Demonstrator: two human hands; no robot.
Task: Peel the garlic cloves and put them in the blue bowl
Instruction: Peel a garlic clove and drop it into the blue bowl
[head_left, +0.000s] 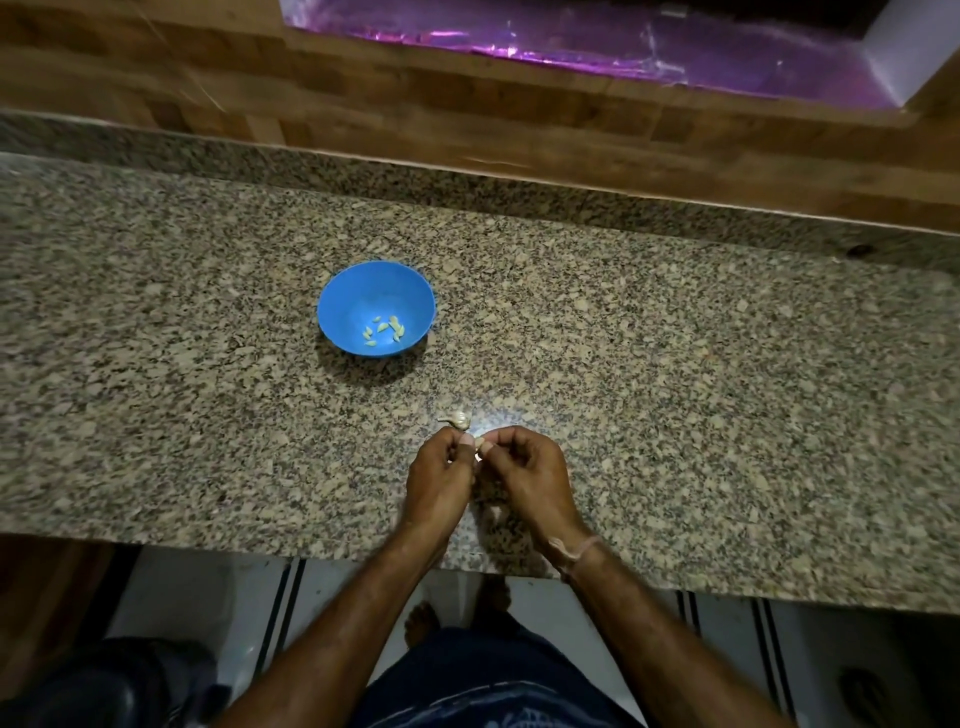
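A blue bowl (343, 291) stands on the granite counter (675, 389), with several peeled garlic cloves (383, 330) in its bottom. Nearer the front edge, my left hand (439, 478) and my right hand (524, 473) meet fingertip to fingertip and pinch a small garlic clove (479, 445) between them; most of it is hidden by the fingers. Just beyond my fingertips a remaining piece of the garlic bulb (458, 419) lies on the counter.
A wooden wall panel (467, 104) rises behind the counter, with purple-lit foil (623, 41) above it. Bits of garlic skin (496, 512) lie under my hands. Below the counter's front edge are a tiled floor (208, 597) and my feet.
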